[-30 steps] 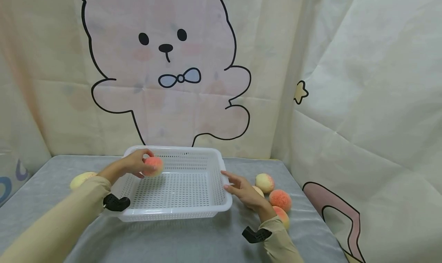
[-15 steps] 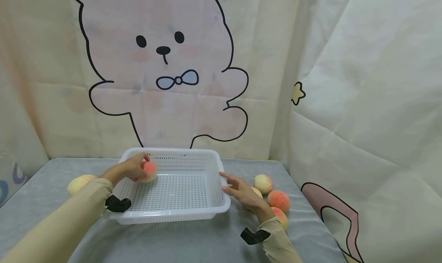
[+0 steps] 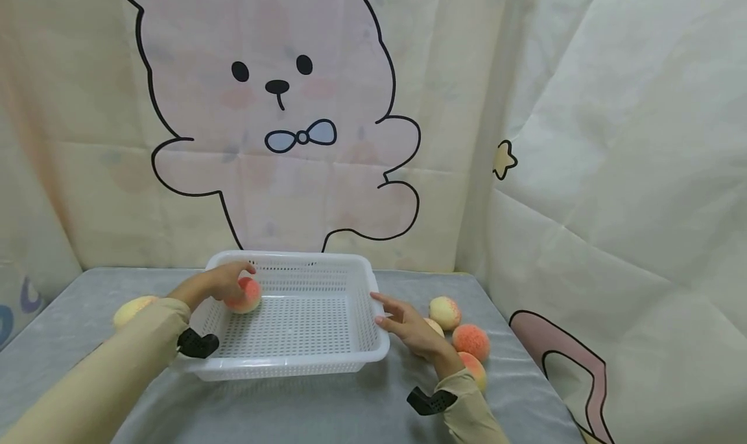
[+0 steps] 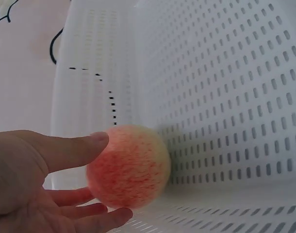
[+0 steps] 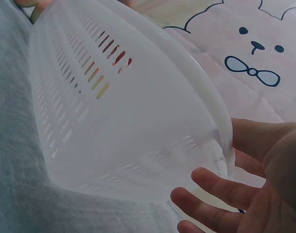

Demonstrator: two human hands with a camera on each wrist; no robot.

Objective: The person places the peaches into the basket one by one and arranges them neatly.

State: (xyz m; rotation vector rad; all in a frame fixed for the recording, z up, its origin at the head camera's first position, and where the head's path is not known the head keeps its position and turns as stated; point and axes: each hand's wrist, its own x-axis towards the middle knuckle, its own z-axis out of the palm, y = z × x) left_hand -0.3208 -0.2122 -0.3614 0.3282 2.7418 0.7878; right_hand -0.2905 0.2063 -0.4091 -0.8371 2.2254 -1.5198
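Note:
Inside the white plastic basket [image 3: 292,360], a pink-red and yellow peach [image 3: 248,296] sits at the left end. My left hand [image 3: 218,282] is beside it with fingers spread. In the left wrist view the thumb [image 4: 97,141] lies across the peach's near side, and the other fingers stay loosely below it. On the basket's right rim, my right hand [image 3: 411,327] rests with thumb and forefinger touching. The right wrist view shows two digits passing behind the rim [image 5: 221,116], while the remaining fingers [image 5: 206,182] extend loosely outside the wall.
To the right of the basket lie several more peaches [image 3: 471,341], one partly hidden by the right hand. A pale yellow peach [image 3: 133,309] lies left, behind the left forearm. A grey cloth [image 3: 292,405] covers the table; a printed curtain [image 3: 443,126] hangs behind.
My left hand has brought the peach left and down onto the basket's left end, and its fingers have loosened from it. My right hand has stayed at the rim.

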